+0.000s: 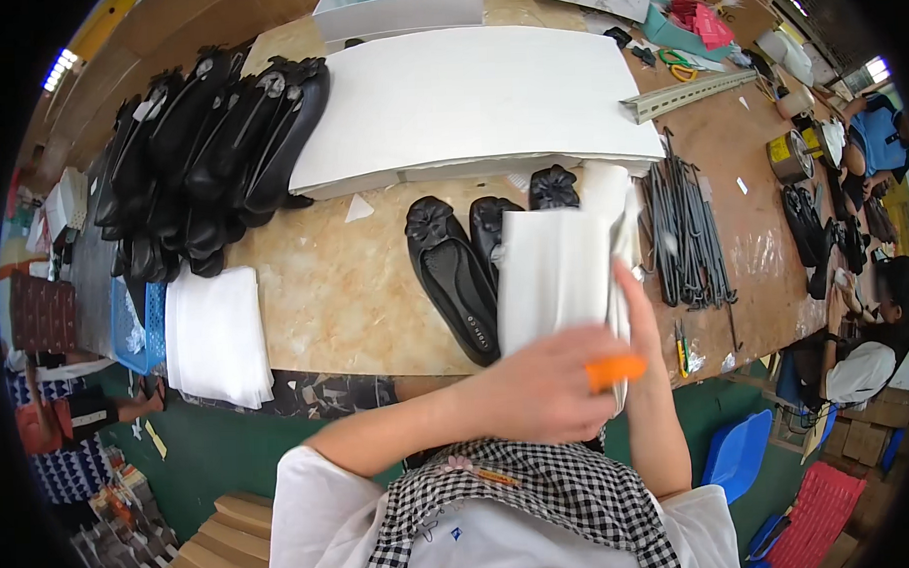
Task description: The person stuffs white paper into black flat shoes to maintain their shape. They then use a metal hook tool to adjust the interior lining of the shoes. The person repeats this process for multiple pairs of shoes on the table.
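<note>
My left hand (553, 386) is closed around a small orange object (616, 368), partly hidden and blurred, over the lower part of folded white sheets (549, 276). My right hand (638, 328) grips those sheets along their right side, its thumb or finger pointing upward. The sheets partly cover black flat shoes with bows (439, 280) lying on the marbled worktop (325, 309). A stack of white sheets (216, 332) lies at the left front edge, beside a blue basket (133, 335).
Black shoes (205, 153) are heaped at back left. A wide white stack (468, 103) spans the back. Metal hooks (688, 231), small cutters (682, 346), a metal rail (688, 96) and cans (787, 157) lie rightward. Co-workers (868, 370) sit at both sides. A blue chair (736, 449) stands lower right.
</note>
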The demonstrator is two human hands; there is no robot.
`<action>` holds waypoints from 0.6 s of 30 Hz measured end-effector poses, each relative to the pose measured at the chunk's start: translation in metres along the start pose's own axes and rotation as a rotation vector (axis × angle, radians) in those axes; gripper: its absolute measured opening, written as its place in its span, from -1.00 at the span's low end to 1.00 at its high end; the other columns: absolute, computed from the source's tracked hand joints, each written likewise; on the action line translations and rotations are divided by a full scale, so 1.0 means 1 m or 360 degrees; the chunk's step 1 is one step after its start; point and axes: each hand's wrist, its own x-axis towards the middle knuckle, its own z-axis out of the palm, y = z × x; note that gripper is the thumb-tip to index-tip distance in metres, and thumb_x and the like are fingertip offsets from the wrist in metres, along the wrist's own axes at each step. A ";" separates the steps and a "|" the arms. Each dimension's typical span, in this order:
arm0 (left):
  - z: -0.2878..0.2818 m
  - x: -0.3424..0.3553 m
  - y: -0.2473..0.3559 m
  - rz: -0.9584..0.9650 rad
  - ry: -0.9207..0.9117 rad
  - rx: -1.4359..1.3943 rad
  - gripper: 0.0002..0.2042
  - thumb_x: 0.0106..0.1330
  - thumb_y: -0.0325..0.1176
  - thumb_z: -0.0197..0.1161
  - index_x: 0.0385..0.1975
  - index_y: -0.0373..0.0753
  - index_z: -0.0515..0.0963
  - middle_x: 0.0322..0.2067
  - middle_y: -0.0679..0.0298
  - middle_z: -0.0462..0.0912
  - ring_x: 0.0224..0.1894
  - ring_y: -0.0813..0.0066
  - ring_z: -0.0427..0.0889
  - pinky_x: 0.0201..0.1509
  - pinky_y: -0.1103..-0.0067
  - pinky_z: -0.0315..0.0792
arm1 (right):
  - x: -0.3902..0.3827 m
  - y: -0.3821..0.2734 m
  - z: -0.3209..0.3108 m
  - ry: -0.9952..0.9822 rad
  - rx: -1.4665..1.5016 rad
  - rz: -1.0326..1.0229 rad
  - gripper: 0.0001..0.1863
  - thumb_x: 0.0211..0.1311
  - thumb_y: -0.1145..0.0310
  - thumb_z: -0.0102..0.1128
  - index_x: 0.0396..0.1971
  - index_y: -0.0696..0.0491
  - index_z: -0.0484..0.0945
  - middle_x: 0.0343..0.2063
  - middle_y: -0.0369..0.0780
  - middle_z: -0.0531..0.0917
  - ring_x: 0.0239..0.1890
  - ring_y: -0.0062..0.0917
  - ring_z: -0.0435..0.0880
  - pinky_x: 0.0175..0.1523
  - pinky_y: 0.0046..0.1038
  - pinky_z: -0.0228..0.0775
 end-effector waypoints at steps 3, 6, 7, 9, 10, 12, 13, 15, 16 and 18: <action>-0.038 -0.011 -0.024 -0.0236 0.0549 0.0578 -0.80 0.06 -0.27 0.40 -0.41 -0.24 0.62 0.00 0.02 0.58 0.17 0.09 0.52 0.24 0.21 0.38 | -0.010 0.037 0.023 -0.0245 -0.0118 0.0154 -0.51 0.32 0.29 0.24 0.18 0.21 0.45 0.01 -0.15 0.65 0.03 -0.47 0.66 0.13 -0.40 0.55; -0.017 -0.057 -0.019 -0.0655 0.0668 0.0821 -0.78 0.18 -0.30 0.36 -0.26 -0.26 0.59 0.01 0.01 0.56 0.06 0.11 0.58 0.13 0.36 0.46 | 0.009 0.022 0.038 -0.0523 -0.1223 -0.0072 -0.40 0.26 0.41 0.27 0.28 0.20 0.33 0.17 -0.18 0.52 0.20 -0.45 0.52 0.27 -0.40 0.40; -0.028 -0.056 -0.022 -0.0975 0.0927 0.0656 -0.73 0.21 -0.35 0.33 -0.13 -0.27 0.54 0.00 -0.01 0.56 0.00 0.11 0.60 0.08 0.41 0.48 | 0.017 0.023 0.032 -0.0271 -0.1650 -0.0648 -0.27 0.22 0.47 0.26 0.38 0.19 0.18 0.35 -0.13 0.32 0.37 -0.37 0.33 0.40 -0.37 0.22; -0.048 -0.060 -0.030 -0.1440 0.1087 0.0517 -0.51 0.33 -0.45 0.22 0.26 -0.23 0.31 0.00 0.06 0.57 -0.06 0.21 0.61 0.01 0.51 0.49 | 0.005 0.030 0.065 -0.0445 -0.2345 -0.1029 -0.11 0.08 0.56 0.27 0.44 0.15 0.07 0.44 -0.01 0.13 0.48 -0.21 0.14 0.49 -0.31 0.06; -0.044 -0.064 -0.032 -0.1421 0.1190 0.0071 -0.52 0.39 -0.42 0.15 0.30 -0.20 0.28 -0.01 0.11 0.58 -0.05 0.27 0.61 0.01 0.52 0.50 | 0.008 0.046 0.078 -0.0549 -0.2490 -0.1176 -0.17 0.06 0.57 0.29 0.39 0.17 0.17 0.38 0.02 0.25 0.43 -0.18 0.25 0.44 -0.29 0.15; -0.036 -0.076 -0.038 -0.1318 0.1387 -0.0805 -0.54 0.51 -0.38 -0.01 0.39 -0.13 0.23 -0.02 0.22 0.59 -0.04 0.39 0.62 0.03 0.53 0.52 | 0.026 0.059 0.088 -0.0578 -0.2567 -0.1304 -0.31 0.03 0.58 0.31 0.25 0.19 0.36 0.22 0.02 0.46 0.28 -0.15 0.45 0.33 -0.29 0.32; -0.039 -0.081 -0.044 -0.1449 0.1449 -0.0989 -0.51 0.57 -0.25 -0.12 0.47 -0.06 0.13 0.08 0.28 0.55 0.06 0.45 0.58 0.15 0.54 0.48 | 0.045 0.053 0.076 -0.0471 -0.2519 -0.1276 -0.39 0.03 0.59 0.32 0.17 0.19 0.44 0.12 0.01 0.55 0.18 -0.15 0.55 0.27 -0.30 0.39; -0.038 -0.073 -0.030 -0.1726 0.0846 -0.0257 -0.61 0.47 -0.21 -0.01 0.24 -0.15 0.40 -0.11 0.17 0.65 -0.08 0.31 0.63 -0.01 0.42 0.49 | 0.073 0.043 0.067 -0.0196 -0.1820 -0.0973 -0.68 0.01 0.64 0.31 -0.16 0.18 0.63 -0.23 -0.12 0.73 -0.23 -0.31 0.74 -0.06 -0.45 0.56; -0.031 -0.082 -0.029 -0.1662 0.0147 0.0401 -0.64 0.40 -0.22 0.09 0.10 -0.23 0.51 -0.24 0.13 0.68 -0.16 0.25 0.62 -0.11 0.40 0.48 | 0.079 0.033 0.062 -0.0201 -0.1657 -0.0651 -0.61 -0.03 0.66 0.28 -0.11 0.11 0.64 -0.23 -0.15 0.67 -0.16 -0.31 0.68 0.00 -0.41 0.52; 0.011 -0.090 -0.015 -0.1273 0.0009 0.0975 -0.75 0.29 -0.21 0.19 -0.38 -0.29 0.62 -0.42 0.10 0.64 -0.27 0.15 0.61 -0.15 0.32 0.43 | 0.078 0.053 0.060 -0.0380 -0.2772 -0.1179 -0.56 -0.04 0.67 0.22 -0.09 0.03 0.66 -0.29 -0.20 0.56 -0.16 -0.32 0.59 -0.02 -0.36 0.47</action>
